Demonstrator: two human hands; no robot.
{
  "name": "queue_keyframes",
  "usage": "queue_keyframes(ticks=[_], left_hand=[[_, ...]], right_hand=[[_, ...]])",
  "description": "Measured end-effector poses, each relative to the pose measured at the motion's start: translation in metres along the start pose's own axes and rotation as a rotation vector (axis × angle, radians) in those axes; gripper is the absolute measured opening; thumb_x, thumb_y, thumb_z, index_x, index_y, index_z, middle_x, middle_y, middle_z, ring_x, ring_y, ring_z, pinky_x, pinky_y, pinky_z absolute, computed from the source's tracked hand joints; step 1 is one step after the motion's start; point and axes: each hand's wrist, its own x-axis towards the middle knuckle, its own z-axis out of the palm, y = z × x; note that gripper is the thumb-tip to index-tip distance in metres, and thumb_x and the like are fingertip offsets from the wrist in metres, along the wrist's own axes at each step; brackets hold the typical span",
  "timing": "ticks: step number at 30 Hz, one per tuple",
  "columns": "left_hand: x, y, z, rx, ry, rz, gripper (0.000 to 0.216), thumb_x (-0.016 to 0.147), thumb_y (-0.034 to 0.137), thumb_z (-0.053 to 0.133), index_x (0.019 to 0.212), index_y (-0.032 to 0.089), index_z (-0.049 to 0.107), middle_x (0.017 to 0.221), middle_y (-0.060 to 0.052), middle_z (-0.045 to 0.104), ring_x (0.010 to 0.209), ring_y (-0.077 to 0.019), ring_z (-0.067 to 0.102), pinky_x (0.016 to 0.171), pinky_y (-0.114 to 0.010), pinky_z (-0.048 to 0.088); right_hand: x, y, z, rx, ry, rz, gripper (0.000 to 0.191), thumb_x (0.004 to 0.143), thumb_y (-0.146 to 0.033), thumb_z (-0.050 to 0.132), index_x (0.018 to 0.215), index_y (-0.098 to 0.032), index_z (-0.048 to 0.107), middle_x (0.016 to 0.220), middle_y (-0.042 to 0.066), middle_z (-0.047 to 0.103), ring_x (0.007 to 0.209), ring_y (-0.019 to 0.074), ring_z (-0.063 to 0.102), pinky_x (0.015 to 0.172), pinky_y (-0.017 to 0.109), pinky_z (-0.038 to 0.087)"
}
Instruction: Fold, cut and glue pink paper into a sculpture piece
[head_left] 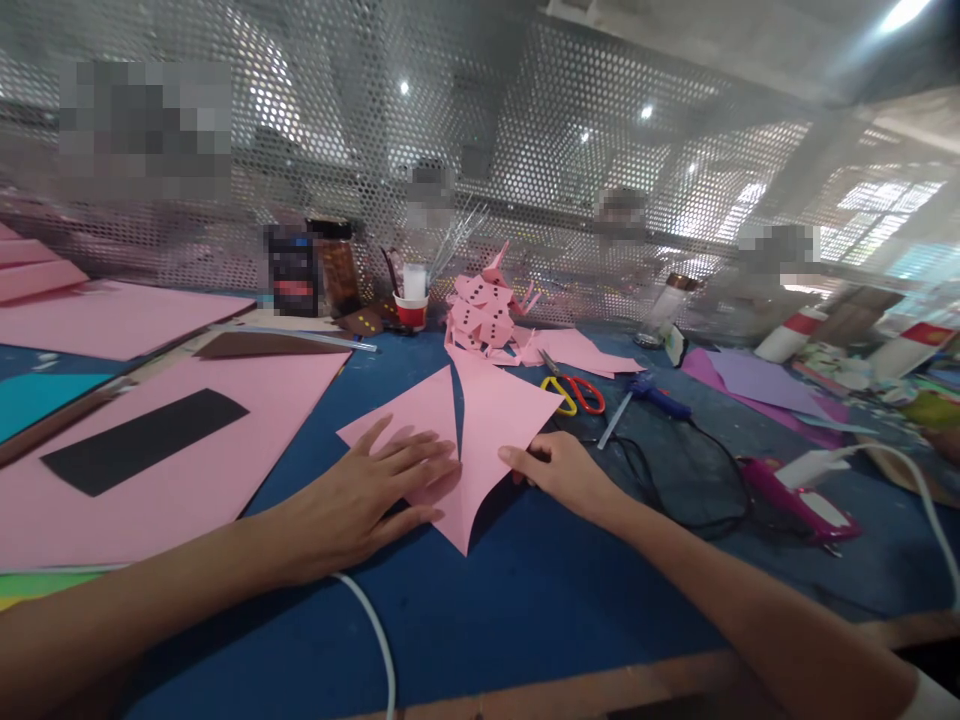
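A pink sheet of paper (491, 410), slit from its far edge toward the near corner, lies on the blue tabletop in front of me. My left hand (390, 475) rests flat on its left part, fingers spread. At the right edge, my right hand (547, 465) pinches the paper between thumb and fingers, and that side curls up off the table. Just beyond the sheet stands a pink paper figure with black dots (484, 310). Scissors with yellow and red handles (574, 393) lie beyond my right hand.
A blue glue gun (656, 397) and a magenta tool (802, 500) lie at the right with cables. Large pink sheets (292, 400) with a black strip (146, 440) cover the left. A paper cup (411, 310) and jar (337, 265) stand by the perforated metal screen (517, 150).
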Motion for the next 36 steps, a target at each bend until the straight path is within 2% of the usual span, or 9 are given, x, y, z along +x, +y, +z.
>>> queue_keyframes(ticks=[3, 6, 12, 17, 26, 32, 36], left_hand=[[0.0, 0.001, -0.005, 0.009, -0.008, 0.048, 0.053, 0.107, 0.045, 0.05, 0.157, 0.033, 0.04, 0.161, -0.004, 0.049, 0.152, -0.0237, 0.04, 0.131, -0.051, 0.002], [0.0, 0.005, -0.01, 0.002, -0.006, 0.118, 0.047, 0.107, 0.039, 0.051, 0.154, 0.031, 0.046, 0.156, -0.004, 0.056, 0.151, -0.0212, 0.041, 0.131, -0.046, 0.003], [-0.001, 0.011, -0.012, 0.035, 0.021, 0.167, 0.043, 0.106, 0.036, 0.055, 0.148, 0.033, 0.053, 0.153, -0.003, 0.059, 0.146, -0.0219, 0.049, 0.131, -0.044, 0.006], [-0.001, 0.01, -0.009, 0.054, 0.017, 0.169, 0.041, 0.106, 0.036, 0.053, 0.147, 0.031, 0.054, 0.153, -0.002, 0.059, 0.146, -0.0208, 0.049, 0.131, -0.042, 0.005], [-0.001, 0.01, -0.009, 0.033, 0.009, 0.153, 0.04, 0.106, 0.036, 0.055, 0.145, 0.032, 0.056, 0.152, -0.004, 0.059, 0.145, -0.0222, 0.049, 0.131, -0.046, 0.009], [0.0, 0.012, -0.013, 0.004, 0.024, 0.156, 0.042, 0.104, 0.037, 0.057, 0.146, 0.033, 0.055, 0.152, -0.005, 0.059, 0.146, -0.0241, 0.049, 0.131, -0.049, 0.011], [0.0, 0.016, -0.02, 0.008, 0.029, 0.188, 0.047, 0.104, 0.033, 0.057, 0.15, 0.027, 0.05, 0.151, -0.007, 0.06, 0.148, -0.0227, 0.046, 0.132, -0.046, 0.01]], right_hand=[[-0.001, -0.001, 0.001, -0.022, 0.0, -0.009, 0.041, 0.092, -0.045, 0.063, 0.067, -0.015, 0.074, 0.066, 0.005, 0.071, 0.061, 0.0152, 0.061, 0.059, 0.027, 0.036], [-0.002, -0.002, 0.001, -0.028, 0.014, -0.008, 0.034, 0.09, -0.038, 0.063, 0.067, -0.015, 0.072, 0.066, 0.003, 0.068, 0.062, 0.0146, 0.06, 0.058, 0.026, 0.035], [-0.003, -0.003, 0.003, -0.058, 0.007, 0.016, 0.047, 0.088, -0.056, 0.064, 0.067, -0.015, 0.07, 0.062, 0.001, 0.062, 0.059, 0.0138, 0.054, 0.054, 0.026, 0.032], [-0.004, -0.003, 0.006, -0.123, 0.011, 0.015, 0.038, 0.086, -0.047, 0.066, 0.064, -0.016, 0.068, 0.058, -0.001, 0.056, 0.055, 0.0118, 0.049, 0.052, 0.026, 0.029], [-0.004, 0.0, 0.007, -0.145, 0.003, -0.054, 0.031, 0.086, -0.036, 0.064, 0.064, -0.015, 0.067, 0.062, 0.0, 0.06, 0.056, 0.0117, 0.049, 0.054, 0.026, 0.031], [-0.006, -0.002, 0.005, -0.122, 0.006, -0.038, 0.03, 0.089, -0.038, 0.067, 0.073, -0.014, 0.074, 0.064, 0.003, 0.065, 0.06, 0.0144, 0.054, 0.057, 0.026, 0.035], [-0.005, -0.003, 0.003, -0.112, -0.003, -0.051, 0.036, 0.091, -0.044, 0.065, 0.071, -0.015, 0.073, 0.062, 0.002, 0.063, 0.06, 0.0145, 0.053, 0.057, 0.026, 0.033]])
